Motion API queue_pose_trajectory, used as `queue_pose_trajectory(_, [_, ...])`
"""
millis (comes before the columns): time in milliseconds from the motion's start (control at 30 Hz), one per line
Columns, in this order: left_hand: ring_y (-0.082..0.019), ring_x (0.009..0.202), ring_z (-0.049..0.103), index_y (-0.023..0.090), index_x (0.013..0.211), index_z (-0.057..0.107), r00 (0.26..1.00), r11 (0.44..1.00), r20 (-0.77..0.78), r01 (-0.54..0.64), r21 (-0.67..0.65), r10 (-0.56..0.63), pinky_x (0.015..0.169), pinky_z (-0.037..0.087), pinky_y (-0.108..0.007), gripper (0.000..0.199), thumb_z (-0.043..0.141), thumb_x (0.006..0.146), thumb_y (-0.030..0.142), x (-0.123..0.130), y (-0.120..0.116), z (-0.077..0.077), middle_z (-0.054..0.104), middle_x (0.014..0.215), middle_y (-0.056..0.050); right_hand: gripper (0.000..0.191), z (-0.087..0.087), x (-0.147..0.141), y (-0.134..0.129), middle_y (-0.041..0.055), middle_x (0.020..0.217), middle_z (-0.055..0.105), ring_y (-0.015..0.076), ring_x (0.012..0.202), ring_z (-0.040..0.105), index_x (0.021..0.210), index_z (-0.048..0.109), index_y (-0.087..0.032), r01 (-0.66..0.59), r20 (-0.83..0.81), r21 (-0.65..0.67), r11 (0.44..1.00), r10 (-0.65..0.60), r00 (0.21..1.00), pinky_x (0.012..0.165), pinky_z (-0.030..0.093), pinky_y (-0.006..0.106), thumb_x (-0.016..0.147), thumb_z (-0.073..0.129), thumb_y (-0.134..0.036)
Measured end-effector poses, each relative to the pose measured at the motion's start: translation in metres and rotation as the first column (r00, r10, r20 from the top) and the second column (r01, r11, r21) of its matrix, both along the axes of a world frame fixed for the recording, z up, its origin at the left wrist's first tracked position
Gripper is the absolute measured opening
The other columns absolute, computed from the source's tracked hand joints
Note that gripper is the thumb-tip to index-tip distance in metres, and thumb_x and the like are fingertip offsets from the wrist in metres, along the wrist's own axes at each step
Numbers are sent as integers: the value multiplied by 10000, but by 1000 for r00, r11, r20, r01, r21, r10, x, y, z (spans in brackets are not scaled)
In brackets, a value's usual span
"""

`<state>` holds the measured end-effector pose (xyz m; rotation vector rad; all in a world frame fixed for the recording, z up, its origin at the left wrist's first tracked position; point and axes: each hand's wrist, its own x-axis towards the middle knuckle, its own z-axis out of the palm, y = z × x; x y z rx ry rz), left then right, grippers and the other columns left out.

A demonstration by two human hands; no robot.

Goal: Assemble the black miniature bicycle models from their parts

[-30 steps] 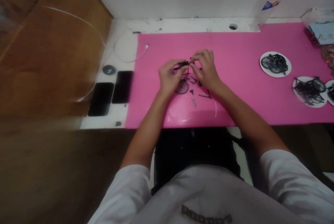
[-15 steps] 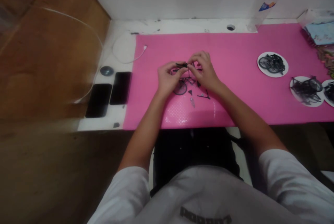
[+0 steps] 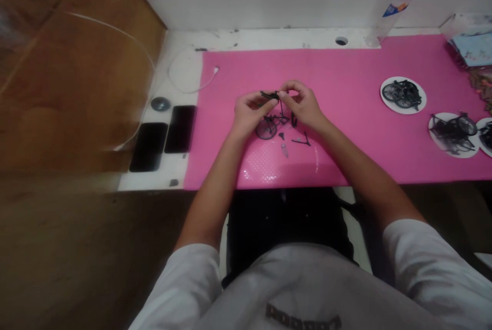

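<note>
The left hand (image 3: 249, 110) grips a slim black part (image 3: 269, 95) between thumb and fingers, its remaining fingers loosely curled. The right hand (image 3: 303, 105) comes in from the other side, thumb and forefinger apparently pinched on the part's right end; the exact contact is too small to make out. The part lies directly between the two sets of fingertips, above the pink sheet (image 3: 338, 79), its long axis running roughly left to right. A thin rod (image 3: 282, 108) shows below the right fingertips, pointing toward the person; whether it joins the part, I cannot tell.

Just nearer the person lie a spoked wheel (image 3: 266, 129), closer to the left hand, and a dark forked piece (image 3: 303, 141), closer to the right. A small black piece (image 3: 282, 136) sits between them. Well to the right, a white plate (image 3: 406, 111) carries more black pieces.
</note>
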<state>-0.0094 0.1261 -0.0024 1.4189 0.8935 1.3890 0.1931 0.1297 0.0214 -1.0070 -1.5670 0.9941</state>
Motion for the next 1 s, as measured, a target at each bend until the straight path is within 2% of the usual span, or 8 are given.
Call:
queue_pose_trajectory(133, [-243,1039,882,292,1074,936,999,999,31,22,-28,-21,1003,714,-394,559,1061,718,703,-1,3,-3,918,1149,-76,689,5,-1,-3,61,1147,766,275,1176,704,965,769,-321,-23,-64,-95,995,17,998,983,661,420,758,868,-971])
queue_pose_trajectory(267, [-231,1012,879,287,1074,934,999,999,36,42,-24,-41,968,707,-371,524,1059,744,674,-2,2,-5,915,1129,-74,633,12,-3,-10,44,1046,772,258,1130,721,925,767,-301,-60,-154,-146,988,37,987,1034,658,422,767,928,-893])
queue_pose_trajectory(433, [-225,971,874,282,1064,935,997,997,21,71,-32,-71,931,707,-362,503,1052,760,665,-2,0,-3,913,1070,-56,602,9,-7,-13,20,977,783,235,1011,734,912,773,-296,-84,-222,-210,974,36,974,983,658,407,750,968,-842])
queue_pose_trajectory(600, [-244,1019,878,285,1087,927,996,995,42,86,-52,-84,967,709,-393,514,1060,750,650,-3,1,-5,910,1108,-61,601,-2,-7,-8,22,1050,817,222,1035,768,987,796,-301,-132,-296,-275,953,47,954,944,651,386,730,986,-810])
queue_pose_trajectory(767, [-259,1035,881,290,1088,922,996,995,37,86,-48,-84,981,716,-426,442,1061,786,581,-5,3,-7,906,1092,-52,562,-3,-6,-7,36,1126,848,224,1069,782,1003,819,-303,-201,-346,-329,923,81,935,941,648,389,736,1014,-756])
queue_pose_trajectory(1000, [-251,1004,882,298,1063,926,993,993,65,103,-50,-100,972,715,-416,517,1072,730,665,-5,2,-4,907,1058,-47,590,-3,-8,-9,32,1109,846,225,1054,779,1026,822,-304,-172,-350,-331,928,49,936,900,641,376,712,1024,-760])
